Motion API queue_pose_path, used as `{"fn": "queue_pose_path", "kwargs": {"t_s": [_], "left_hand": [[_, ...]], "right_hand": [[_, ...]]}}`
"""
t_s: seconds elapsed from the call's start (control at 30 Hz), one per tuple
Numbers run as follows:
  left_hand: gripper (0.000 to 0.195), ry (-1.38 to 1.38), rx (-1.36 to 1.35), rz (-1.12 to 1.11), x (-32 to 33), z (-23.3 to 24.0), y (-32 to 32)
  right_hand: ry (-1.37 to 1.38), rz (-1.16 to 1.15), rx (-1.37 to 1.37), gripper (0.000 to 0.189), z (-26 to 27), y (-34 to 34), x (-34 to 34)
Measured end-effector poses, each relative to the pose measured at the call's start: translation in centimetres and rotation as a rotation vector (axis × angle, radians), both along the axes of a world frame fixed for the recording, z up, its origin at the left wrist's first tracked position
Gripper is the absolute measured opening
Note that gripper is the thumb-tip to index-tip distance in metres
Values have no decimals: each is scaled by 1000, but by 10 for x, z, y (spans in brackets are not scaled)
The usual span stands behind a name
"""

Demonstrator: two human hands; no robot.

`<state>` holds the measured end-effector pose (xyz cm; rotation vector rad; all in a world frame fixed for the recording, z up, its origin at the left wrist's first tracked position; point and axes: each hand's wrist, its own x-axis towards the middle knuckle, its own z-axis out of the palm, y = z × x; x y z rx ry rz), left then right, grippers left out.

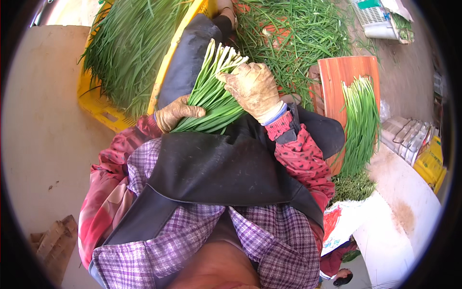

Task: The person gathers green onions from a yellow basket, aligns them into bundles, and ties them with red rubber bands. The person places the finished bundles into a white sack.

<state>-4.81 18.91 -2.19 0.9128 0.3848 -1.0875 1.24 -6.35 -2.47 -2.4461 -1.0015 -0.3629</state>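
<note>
A bunch of garlic chives (216, 94) lies across my lap, pale stem ends pointing away from me and green leaves towards my body. Around its leafy part my left hand (177, 113) is closed, thumb on top, in a stained work glove. My right hand (252, 88), gloved the same way, has its fingers bent against the stems near the pale ends and pinches some of them; its fingertips are partly hidden. Beneath the bunch is a black apron (223, 166).
Left of my leg stands a yellow plastic crate (85, 104) heaped with long green chives (126, 54). Loose leaves (299, 39) litter the ground ahead. At right, a wood-grain board (332, 83) bears another bunch (361, 123). Behind are a white sack (346, 213) and another person (335, 263).
</note>
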Motion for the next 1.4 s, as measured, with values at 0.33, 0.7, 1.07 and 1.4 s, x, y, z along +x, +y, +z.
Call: {"fn": "queue_pose_path", "kwargs": {"t_s": [0.33, 0.7, 1.07, 1.4], "left_hand": [[64, 203, -214, 227, 4, 1, -1], [56, -132, 31, -102, 4, -4, 3], [57, -128, 103, -47, 0, -6, 5], [55, -94, 70, -29, -3, -9, 7]], "right_hand": [[638, 83, 728, 7, -2, -2, 21], [843, -398, 1186, 22, -1, -55, 70], [693, -306, 256, 24, -29, -68, -51], [344, -771, 608, 13, 2, -168, 73]]}}
